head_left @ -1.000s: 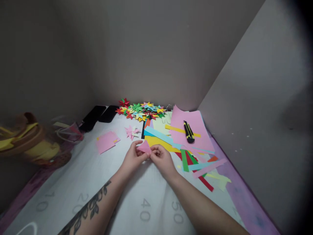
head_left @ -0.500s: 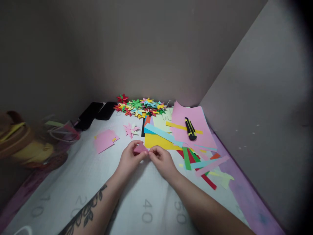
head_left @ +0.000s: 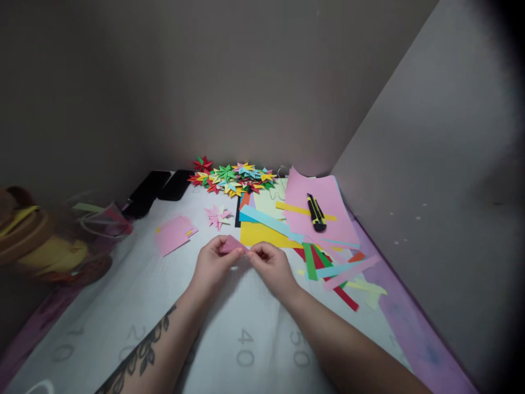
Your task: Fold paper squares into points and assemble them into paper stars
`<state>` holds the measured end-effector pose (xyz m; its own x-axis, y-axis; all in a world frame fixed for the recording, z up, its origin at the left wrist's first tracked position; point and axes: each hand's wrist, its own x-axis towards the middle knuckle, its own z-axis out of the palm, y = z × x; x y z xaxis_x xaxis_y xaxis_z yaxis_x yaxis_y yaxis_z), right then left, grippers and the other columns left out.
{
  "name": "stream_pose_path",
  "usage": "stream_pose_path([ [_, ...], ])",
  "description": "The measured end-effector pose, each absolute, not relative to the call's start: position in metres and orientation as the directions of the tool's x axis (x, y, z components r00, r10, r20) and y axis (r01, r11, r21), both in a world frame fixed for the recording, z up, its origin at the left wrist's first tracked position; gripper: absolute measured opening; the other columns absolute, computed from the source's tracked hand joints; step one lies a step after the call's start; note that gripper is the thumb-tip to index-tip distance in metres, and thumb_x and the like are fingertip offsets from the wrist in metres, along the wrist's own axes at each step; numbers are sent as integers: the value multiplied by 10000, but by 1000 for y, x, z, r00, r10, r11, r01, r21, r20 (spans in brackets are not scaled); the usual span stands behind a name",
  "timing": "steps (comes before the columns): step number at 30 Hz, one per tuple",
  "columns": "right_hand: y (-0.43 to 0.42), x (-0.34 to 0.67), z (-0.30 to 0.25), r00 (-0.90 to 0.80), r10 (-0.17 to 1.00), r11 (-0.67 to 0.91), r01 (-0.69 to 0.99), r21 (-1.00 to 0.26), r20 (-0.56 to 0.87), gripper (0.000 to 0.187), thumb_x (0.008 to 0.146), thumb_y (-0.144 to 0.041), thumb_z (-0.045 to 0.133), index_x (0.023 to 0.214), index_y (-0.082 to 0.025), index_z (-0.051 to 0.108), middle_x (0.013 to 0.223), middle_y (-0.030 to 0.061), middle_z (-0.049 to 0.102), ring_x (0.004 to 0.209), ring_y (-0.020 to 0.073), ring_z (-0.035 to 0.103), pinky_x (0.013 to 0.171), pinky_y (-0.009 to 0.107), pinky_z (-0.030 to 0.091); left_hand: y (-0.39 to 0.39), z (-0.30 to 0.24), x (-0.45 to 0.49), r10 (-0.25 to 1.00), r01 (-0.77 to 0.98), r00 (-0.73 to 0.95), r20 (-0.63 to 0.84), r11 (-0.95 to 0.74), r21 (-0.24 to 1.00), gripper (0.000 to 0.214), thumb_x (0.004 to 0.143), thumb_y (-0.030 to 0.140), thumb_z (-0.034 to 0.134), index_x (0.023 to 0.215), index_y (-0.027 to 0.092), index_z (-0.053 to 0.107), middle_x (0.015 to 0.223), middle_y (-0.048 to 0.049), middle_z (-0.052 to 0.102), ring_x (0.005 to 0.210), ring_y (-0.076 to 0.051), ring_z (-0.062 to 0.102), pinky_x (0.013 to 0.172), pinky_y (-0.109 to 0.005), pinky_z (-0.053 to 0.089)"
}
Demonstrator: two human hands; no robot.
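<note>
pink paper [head_left: 232,244] is pinched by left hand [head_left: 214,264] and right hand [head_left: 273,268], stars [head_left: 227,173] beyond, strips [head_left: 310,264] rightward.

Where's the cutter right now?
In the head view, the cutter lies right of centre on the pink sheet, across a yellow strip, beyond the right hand.

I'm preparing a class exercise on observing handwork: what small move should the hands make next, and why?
Perhaps press the narrow end of the pink paper to sharpen its crease. The left hand grips the paper's wider part, while the right hand has its fingertips at the narrow end, seemingly placed to pinch it.
</note>
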<state>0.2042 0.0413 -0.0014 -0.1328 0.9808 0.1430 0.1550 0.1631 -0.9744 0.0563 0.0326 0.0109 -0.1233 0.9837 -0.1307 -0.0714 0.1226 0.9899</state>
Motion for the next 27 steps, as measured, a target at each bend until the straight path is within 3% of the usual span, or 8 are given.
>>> stream_pose_path([
  [6, 47, 213, -2, 10, 993, 121, 68, -990, 122, 138, 768, -271, 582, 666, -181, 555, 644, -14, 542, 622, 131, 505, 600, 252, 415, 36, 12, 48, 969, 93, -245, 20, 3, 996, 195, 692, 259, 691, 822, 177, 571, 703, 21, 626, 642, -120, 572, 602, -218, 428],
  [10, 46, 214, -4, -12, 978, 210, 79, -975, 210, 100, 795, -261, 577, 737, -182, 593, 729, 13, 585, 696, 148, 548, 640, 264, 437, 33, 13, 47, 981, 243, -105, 164, -134, 961, 35, 748, 183, 606, 732, 178, 576, 817, -28, 665, 796, -158, 624, 721, -262, 471],
  [13, 43, 214, -4, -66, 938, 345, 116, -931, 339, 69, 817, -219, 559, 786, -195, 615, 781, 25, 590, 759, 158, 560, 679, 276, 440, 31, 12, 45, 916, 402, 27, 400, -377, 835, 97, 745, 99, 558, 724, 176, 613, 950, -67, 653, 911, -181, 604, 770, -291, 475],
  [17, 41, 216, -2, -142, 893, 446, 134, -885, 428, 90, 834, -179, 538, 817, -211, 620, 793, 26, 570, 775, 161, 548, 695, 292, 433, 30, 13, 40, 758, 528, 185, 625, -613, 587, 212, 735, 10, 512, 759, 185, 629, 898, -58, 638, 857, -168, 577, 738, -293, 472],
  [21, 42, 217, 0, -239, 866, 475, 117, -872, 440, 115, 844, -180, 528, 832, -214, 638, 832, 39, 552, 805, 166, 545, 713, 305, 437, 30, 16, 40, 699, 544, 261, 666, -676, 497, 253, 733, -25, 484, 750, 186, 623, 865, -53, 635, 823, -163, 567, 721, -296, 466],
  [27, 46, 217, -4, -323, 876, 408, 100, -908, 358, 143, 856, -193, 495, 856, -212, 637, 925, 52, 511, 913, 175, 531, 824, 328, 426, 30, 17, 40, 793, 442, 183, 581, -595, 672, 235, 701, -21, 506, 728, 185, 617, 869, -43, 639, 826, -149, 594, 712, -259, 478],
])
